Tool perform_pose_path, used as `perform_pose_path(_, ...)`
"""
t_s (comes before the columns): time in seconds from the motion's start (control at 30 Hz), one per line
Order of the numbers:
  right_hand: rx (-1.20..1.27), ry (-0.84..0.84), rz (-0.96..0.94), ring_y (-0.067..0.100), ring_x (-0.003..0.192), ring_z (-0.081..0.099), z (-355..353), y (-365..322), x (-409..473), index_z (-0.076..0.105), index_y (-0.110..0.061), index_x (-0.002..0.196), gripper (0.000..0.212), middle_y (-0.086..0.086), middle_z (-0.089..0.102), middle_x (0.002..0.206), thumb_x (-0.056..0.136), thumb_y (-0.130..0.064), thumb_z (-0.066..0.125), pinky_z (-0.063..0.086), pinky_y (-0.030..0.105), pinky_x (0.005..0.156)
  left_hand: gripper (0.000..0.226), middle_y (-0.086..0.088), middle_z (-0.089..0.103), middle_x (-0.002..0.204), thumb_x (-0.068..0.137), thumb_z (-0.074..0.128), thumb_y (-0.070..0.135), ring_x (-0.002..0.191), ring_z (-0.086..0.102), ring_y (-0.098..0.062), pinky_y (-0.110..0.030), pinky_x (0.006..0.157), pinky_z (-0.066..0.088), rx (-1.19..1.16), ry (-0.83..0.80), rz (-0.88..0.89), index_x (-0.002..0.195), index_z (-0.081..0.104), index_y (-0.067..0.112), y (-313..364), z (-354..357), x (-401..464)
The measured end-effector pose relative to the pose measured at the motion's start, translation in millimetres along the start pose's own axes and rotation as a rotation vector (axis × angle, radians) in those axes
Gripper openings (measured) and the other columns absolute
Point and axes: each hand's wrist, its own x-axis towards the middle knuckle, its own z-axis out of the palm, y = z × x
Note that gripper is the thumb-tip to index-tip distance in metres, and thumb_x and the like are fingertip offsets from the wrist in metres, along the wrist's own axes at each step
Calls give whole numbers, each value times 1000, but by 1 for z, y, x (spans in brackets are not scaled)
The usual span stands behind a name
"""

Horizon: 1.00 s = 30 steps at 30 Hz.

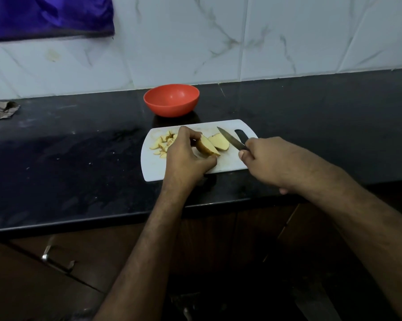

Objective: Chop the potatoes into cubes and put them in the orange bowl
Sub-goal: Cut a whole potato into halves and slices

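1. Black surface [79,158] across the whole width, white marbled tile wall [241,42] behind; purple cloth [47,17] hanging top left
2. Brown cabinet fronts under the front edge, metal handle [56,260] lower left
3. White cutting board [153,167] mid-surface near the front edge, handle slot at its far right corner
4. Orange bowl [171,100] just behind the board, apart from it, upright, nothing visible inside
5. Left grip [186,156] over the board centre: fingers curled round a potato wedge [207,147], thumb on the near side, wedge tilted, cut face up
6. Right grip [271,163] at the board's right edge: closed round the handle of the knife [232,140]; blade pointing up-left, tip raised over the far part of the board; can't tell if the blade touches anything
7. Second potato half [219,141] lying on the board between wedge and blade, cut face up, just beside both
8. Pile of small chopped potato pieces [161,144] on the left part of the board, partly hidden behind the left grip; skin on some of them
9. Crumpled patterned paper [1,110] at the far left edge of the surface, well apart from the rest
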Motion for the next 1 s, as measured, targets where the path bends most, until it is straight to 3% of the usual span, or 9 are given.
perform_pose_path(0.13,167,67,-34,18,51,63,15,-6,10,51,-19,100,30,3,59,83,106,-45,36,52,28,47,50,10,63,108,70,87,18,99,64,-11,-23,76,55,-30,55,38,109,56,22,0,-1,-4)
perform_pose_path(0.27,276,210,-66,16,61,60,28,-7,18,60,-17,101,32,1,62,82,104,-44,45,57,36,64,47,10,65,105,71,90,23,91,67,-6,-21,75,57,-83,13,-31,107,59,26,-4,-10,-12)
perform_pose_path(0.43,285,187,-100,15,62,59,36,-7,21,63,-16,100,27,2,63,80,103,-40,50,53,32,60,44,19,63,102,73,90,23,102,54,13,-1,78,40,-28,-54,4,106,62,24,-4,-15,-17)
perform_pose_path(0.6,315,159,-135,17,67,62,39,-9,20,64,-19,105,27,2,66,81,102,-41,49,55,34,62,57,18,62,111,75,89,21,108,57,3,-15,92,49,-43,-72,21,121,56,23,-4,-11,-14)
perform_pose_path(0.67,385,144,-133,19,65,65,41,-7,21,65,-20,103,26,1,69,81,103,-41,50,59,37,60,65,14,62,118,73,90,20,111,58,3,-12,91,49,-70,-75,14,126,53,22,-6,-11,-13)
perform_pose_path(0.77,583,82,-128,20,50,63,44,-7,22,64,-22,96,24,-2,70,72,103,-39,49,58,35,49,62,11,63,116,71,91,18,110,61,1,-16,92,51,-127,-17,0,119,51,22,-8,-11,-13)
perform_pose_path(0.87,713,43,-120,15,47,56,47,-10,23,64,-24,97,22,-1,69,69,103,-39,50,53,29,48,58,12,64,114,73,90,17,107,64,-1,-26,92,56,-194,22,-19,117,53,22,-12,-12,-14)
perform_pose_path(1.0,670,143,-108,14,48,60,46,-10,25,63,-22,95,24,1,70,75,104,-39,49,57,31,48,59,14,63,116,72,90,18,110,60,4,-15,93,51,-136,11,16,120,56,24,-12,-10,-15)
